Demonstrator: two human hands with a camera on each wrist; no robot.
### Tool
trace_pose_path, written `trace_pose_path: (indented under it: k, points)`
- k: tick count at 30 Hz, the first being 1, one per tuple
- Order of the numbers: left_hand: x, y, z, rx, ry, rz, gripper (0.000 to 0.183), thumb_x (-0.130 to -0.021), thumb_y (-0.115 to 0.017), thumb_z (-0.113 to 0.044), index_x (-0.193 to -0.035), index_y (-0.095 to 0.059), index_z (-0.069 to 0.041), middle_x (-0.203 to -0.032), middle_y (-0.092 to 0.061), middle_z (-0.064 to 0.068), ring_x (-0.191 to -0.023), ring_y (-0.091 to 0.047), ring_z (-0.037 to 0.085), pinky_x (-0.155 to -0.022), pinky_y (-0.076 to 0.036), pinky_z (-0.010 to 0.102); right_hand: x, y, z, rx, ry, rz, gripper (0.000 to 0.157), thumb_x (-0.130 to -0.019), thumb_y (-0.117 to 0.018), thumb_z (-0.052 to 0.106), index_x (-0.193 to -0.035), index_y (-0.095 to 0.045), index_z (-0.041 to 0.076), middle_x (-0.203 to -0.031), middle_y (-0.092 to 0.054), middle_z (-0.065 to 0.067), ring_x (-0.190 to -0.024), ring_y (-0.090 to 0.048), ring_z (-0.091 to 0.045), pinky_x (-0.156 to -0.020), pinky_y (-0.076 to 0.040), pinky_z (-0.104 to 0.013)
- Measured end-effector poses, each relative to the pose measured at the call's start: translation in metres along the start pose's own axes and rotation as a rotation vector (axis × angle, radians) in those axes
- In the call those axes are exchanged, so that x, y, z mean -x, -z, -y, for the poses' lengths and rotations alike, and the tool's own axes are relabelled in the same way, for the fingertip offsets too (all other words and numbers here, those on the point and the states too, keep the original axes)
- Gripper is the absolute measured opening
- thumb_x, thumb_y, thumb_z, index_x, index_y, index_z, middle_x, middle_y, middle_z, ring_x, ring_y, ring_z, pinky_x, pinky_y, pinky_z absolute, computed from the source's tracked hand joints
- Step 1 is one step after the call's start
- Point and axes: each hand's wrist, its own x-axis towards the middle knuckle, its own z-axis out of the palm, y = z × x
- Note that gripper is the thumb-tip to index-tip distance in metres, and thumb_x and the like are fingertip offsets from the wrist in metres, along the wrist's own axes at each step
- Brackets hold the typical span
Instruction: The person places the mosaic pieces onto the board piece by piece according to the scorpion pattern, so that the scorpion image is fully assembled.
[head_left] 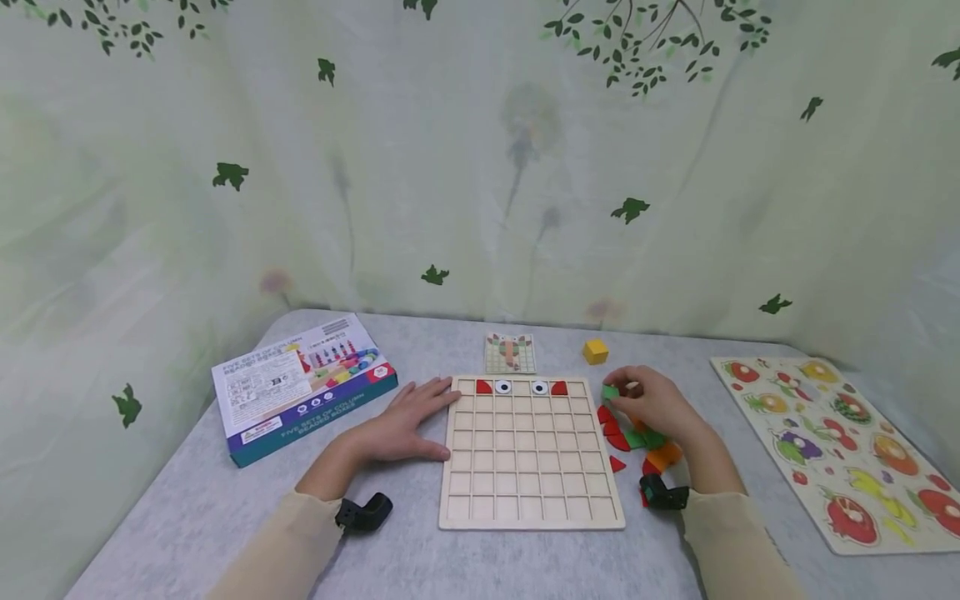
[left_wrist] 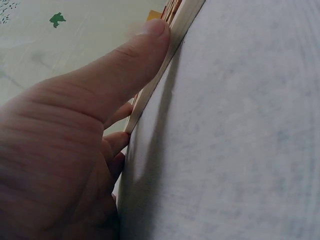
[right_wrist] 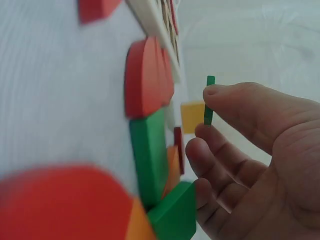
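Right sleeve (head_left: 738, 542) foremost | right hand (head_left: 662, 408) pinches green piece (head_left: 610, 391) between thumb and finger, edge-on in the right-wrist view | piece just right of grid board (head_left: 525, 462), near its far corner | left hand (head_left: 401, 427), fingers extended, touches board's left edge

A thin green piece (head_left: 610, 392) is held pinched beside the flat, pale gridded board (head_left: 528, 462).

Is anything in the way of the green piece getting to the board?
Nothing visible is. In the head view, the right hand pinches the green piece just right of the wooden board, near its far corner; the red pieces lie beside the wooden board, closer to the person.
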Motion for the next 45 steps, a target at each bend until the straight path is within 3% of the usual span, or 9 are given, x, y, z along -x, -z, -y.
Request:
trace_pose_path:
  k: [15,23,33,45]
  points:
    - [0.0,0.0,0.002,-0.001,-0.023,-0.011,0.093,-0.082,-0.076,-0.055,-0.158,-0.032,-0.022,-0.17,-0.013,0.005,-0.158,-0.005,0.031,-0.127,0.002,0.057,-0.001,-0.016,0.029,0.053,0.162,0.001,0.024,-0.091,-0.071,0.017,-0.115,-0.068,0.014,-0.112,-0.066,-0.009,-0.092,-0.058,-0.021,-0.076,-0.053,-0.028]
    - [-0.002,0.0,0.001,-0.002,-0.017,-0.007,0.093,-0.082,-0.076,-0.055,-0.158,-0.032,-0.023,-0.17,-0.013,0.004,-0.158,-0.005,0.03,-0.127,0.003,0.056,0.002,-0.026,0.039,0.044,0.165,0.014,0.024,-0.089,-0.075,0.019,-0.112,-0.07,0.015,-0.109,-0.067,-0.006,-0.094,-0.058,-0.021,-0.077,-0.052,-0.029]
    - [0.0,0.0,-0.001,0.004,-0.01,-0.004,0.094,-0.082,-0.076,-0.054,-0.158,-0.032,-0.023,-0.17,-0.012,0.004,-0.158,-0.005,0.03,-0.127,0.003,0.056,-0.001,-0.036,0.043,0.047,0.166,0.043,0.02,-0.091,-0.073,0.019,-0.11,-0.07,0.016,-0.111,-0.067,-0.006,-0.097,-0.06,-0.021,-0.087,-0.055,-0.039]
    - [0.0,0.001,-0.003,0.013,-0.009,-0.006,0.094,-0.081,-0.077,-0.053,-0.158,-0.032,-0.022,-0.17,-0.013,0.004,-0.158,-0.005,0.031,-0.127,0.003,0.057,-0.001,-0.045,0.041,0.025,0.17,0.008,0.018,-0.09,-0.073,0.016,-0.108,-0.071,0.014,-0.106,-0.064,-0.007,-0.095,-0.059,-0.021,-0.085,-0.054,-0.04]
